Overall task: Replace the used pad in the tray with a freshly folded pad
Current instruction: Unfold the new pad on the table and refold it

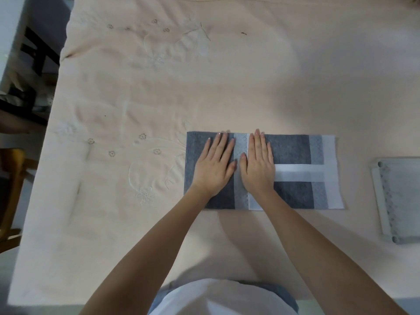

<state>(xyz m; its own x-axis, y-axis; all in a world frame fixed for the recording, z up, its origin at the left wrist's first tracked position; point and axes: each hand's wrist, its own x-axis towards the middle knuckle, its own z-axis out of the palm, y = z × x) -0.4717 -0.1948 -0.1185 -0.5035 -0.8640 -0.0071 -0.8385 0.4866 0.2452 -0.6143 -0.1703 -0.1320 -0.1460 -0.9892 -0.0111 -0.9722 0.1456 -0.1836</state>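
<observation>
Left hand (214, 165) flat, fingers spread, palm down on the pad (293, 151); nothing grasped. Right hand (258, 165) likewise flat and open on the pad, just beside the left, thumbs nearly touching. Pad: long rectangle, grey-blue panels with pale and white strips, folded, lying flat. Both hands press its left half. Pad lies on a peach quilt (136, 87), soft, with stitched flower motifs left of the pad. Tray (395, 201), pale, rectangular, with a patterned liner inside, sits right of the pad, apart from it. Dark furniture (29, 64) beyond the quilt's left edge.
</observation>
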